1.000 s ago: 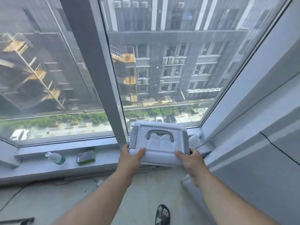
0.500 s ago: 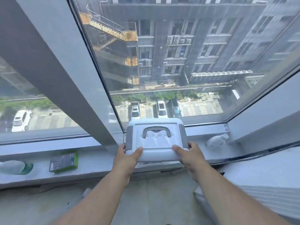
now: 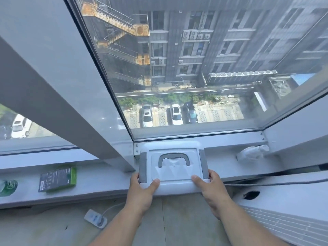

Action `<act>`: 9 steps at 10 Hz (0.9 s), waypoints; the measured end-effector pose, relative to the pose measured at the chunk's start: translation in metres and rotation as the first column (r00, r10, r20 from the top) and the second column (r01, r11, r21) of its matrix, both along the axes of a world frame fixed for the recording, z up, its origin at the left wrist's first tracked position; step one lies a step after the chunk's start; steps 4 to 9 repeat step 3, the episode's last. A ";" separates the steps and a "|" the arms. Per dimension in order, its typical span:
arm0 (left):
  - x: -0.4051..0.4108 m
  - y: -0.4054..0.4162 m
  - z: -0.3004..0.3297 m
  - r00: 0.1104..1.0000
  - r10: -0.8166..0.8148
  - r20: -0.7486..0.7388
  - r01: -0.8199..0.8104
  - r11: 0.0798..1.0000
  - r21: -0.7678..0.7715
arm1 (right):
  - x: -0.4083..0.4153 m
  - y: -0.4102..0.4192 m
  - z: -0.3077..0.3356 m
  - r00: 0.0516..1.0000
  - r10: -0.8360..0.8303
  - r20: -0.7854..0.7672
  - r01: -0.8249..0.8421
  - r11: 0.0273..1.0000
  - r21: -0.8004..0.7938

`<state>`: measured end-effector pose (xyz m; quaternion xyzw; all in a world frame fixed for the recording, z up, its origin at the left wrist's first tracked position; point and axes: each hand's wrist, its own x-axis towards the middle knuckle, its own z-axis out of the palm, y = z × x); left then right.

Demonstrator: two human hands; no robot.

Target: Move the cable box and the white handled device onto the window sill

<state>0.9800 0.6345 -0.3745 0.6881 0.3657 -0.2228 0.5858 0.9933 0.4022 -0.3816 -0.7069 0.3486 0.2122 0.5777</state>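
The white handled device, square with a grey arched handle and grey side strips, lies flat on the window sill against the window frame. My left hand grips its near left corner, thumb on top. My right hand grips its near right corner the same way. The cable box, a dark and green flat carton, lies on the sill to the left, well apart from my hands.
A clear bottle with a green label lies at the sill's far left. A white crumpled bag sits in the sill's right corner. A white power strip lies on the floor below. A thick window post rises left of the device.
Both hands have lowered the device from in front of the glass down onto the sill. The view has tilted down and closer to the window.
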 end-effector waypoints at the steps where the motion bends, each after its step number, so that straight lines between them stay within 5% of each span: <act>1: -0.002 -0.001 0.002 1.000 -0.027 0.005 0.027 0.999 0.032 | -0.002 0.003 0.004 1.000 0.001 -0.007 -0.001 1.000 0.010; 9: -0.001 -0.002 0.034 0.994 -0.111 0.002 0.110 0.987 0.120 | -0.001 0.005 0.037 0.995 0.090 -0.052 -0.095 0.991 -0.096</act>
